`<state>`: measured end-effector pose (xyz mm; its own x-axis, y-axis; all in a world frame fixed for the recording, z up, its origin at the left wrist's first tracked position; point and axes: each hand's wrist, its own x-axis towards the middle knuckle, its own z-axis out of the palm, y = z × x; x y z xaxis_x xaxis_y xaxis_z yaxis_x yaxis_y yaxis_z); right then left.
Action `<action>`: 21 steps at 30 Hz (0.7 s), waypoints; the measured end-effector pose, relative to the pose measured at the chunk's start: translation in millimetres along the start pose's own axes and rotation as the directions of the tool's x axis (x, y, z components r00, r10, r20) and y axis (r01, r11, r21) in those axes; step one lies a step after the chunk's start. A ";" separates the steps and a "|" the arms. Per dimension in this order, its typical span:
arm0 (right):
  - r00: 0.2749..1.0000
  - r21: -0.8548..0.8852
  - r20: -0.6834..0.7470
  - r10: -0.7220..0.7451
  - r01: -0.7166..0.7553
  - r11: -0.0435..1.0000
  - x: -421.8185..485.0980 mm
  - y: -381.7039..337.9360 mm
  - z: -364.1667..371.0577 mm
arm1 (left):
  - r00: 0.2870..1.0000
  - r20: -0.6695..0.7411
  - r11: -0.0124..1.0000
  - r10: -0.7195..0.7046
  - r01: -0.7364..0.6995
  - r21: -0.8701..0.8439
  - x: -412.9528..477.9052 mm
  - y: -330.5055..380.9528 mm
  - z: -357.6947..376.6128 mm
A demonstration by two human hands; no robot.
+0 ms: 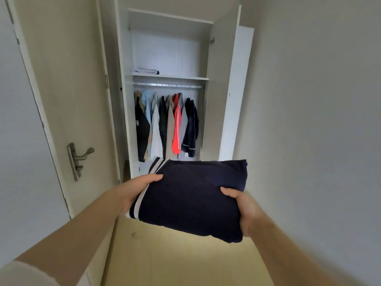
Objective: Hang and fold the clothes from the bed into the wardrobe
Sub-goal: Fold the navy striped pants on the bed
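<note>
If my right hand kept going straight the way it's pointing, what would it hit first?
Likely the hanging clothes; the right hand, gripping the folded garment, points toward them, though depth is unclear.

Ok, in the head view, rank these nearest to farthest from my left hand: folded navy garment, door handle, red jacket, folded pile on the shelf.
1. folded navy garment: gripped by the left hand.
2. door handle: on the door, left.
3. red jacket: hanging on the rail, ahead.
4. folded pile: on the shelf above.
</note>
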<state>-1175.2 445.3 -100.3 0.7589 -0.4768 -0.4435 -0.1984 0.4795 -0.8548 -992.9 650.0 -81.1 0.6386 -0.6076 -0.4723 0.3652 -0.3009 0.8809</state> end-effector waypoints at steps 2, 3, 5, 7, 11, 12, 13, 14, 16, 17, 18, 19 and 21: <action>1.000 -0.009 0.003 -0.010 0.010 1.000 26.8 -17.0 17.1 | 1.000 0.004 1.000 0.014 -0.014 -0.020 20.3 18.4 -17.5; 1.000 -0.018 -0.005 -0.016 0.016 1.000 40.3 -24.1 24.9 | 1.000 0.013 0.999 0.028 -0.027 -0.033 30.4 26.1 -25.6; 1.000 -0.033 -0.010 -0.025 0.024 0.999 67.3 -37.9 40.7 | 0.998 0.008 0.997 0.061 -0.060 -0.049 53.2 40.6 -41.2; 0.999 -0.040 0.000 -0.033 0.033 0.999 94.4 -52.6 54.1 | 0.996 -0.015 0.995 0.086 -0.087 -0.044 76.8 55.5 -53.6; 0.999 -0.053 0.007 -0.048 0.048 0.997 155.4 -83.3 68.7 | 0.994 -0.054 0.993 0.098 -0.102 -0.066 129.8 88.2 -70.6; 0.998 -0.052 0.017 -0.055 0.056 0.997 171.9 -91.2 71.1 | 0.993 -0.058 0.991 0.102 -0.107 -0.077 144.3 97.1 -74.1; 0.998 -0.046 0.032 -0.063 0.064 0.997 190.3 -99.4 72.9 | 0.992 -0.064 0.990 0.111 -0.117 -0.082 159.7 106.7 -77.5; 0.996 -0.036 0.048 -0.072 0.074 0.997 209.1 -108.1 73.8 | 0.989 -0.074 0.988 0.125 -0.131 -0.084 176.0 116.6 -80.5; 0.993 -0.020 0.069 -0.098 0.099 0.995 248.9 -129.6 73.7 | 0.984 -0.095 0.985 0.148 -0.155 -0.078 209.1 138.4 -83.9; 0.992 -0.018 0.077 -0.100 0.102 0.995 269.4 -141.4 73.6 | 0.984 -0.101 0.985 0.150 -0.158 -0.075 225.5 149.8 -84.4; 0.991 -0.016 0.085 -0.103 0.105 0.994 289.1 -153.8 73.8 | 0.983 -0.106 0.985 0.152 -0.160 -0.071 241.9 162.4 -84.6; 0.990 -0.013 0.092 -0.106 0.108 0.994 307.6 -165.5 74.5 | 0.982 -0.112 0.985 0.154 -0.162 -0.065 257.2 174.5 -84.7; 0.988 -0.011 0.103 -0.113 0.115 0.993 344.0 -190.1 79.9 | 0.977 -0.135 0.983 0.165 -0.174 -0.053 286.9 200.7 -88.7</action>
<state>-826.8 249.1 -68.8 0.8364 -0.4493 -0.3140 -0.1168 0.4136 -0.9030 -676.3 480.5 -42.5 0.7755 -0.5443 -0.3199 0.2843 -0.1514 0.9467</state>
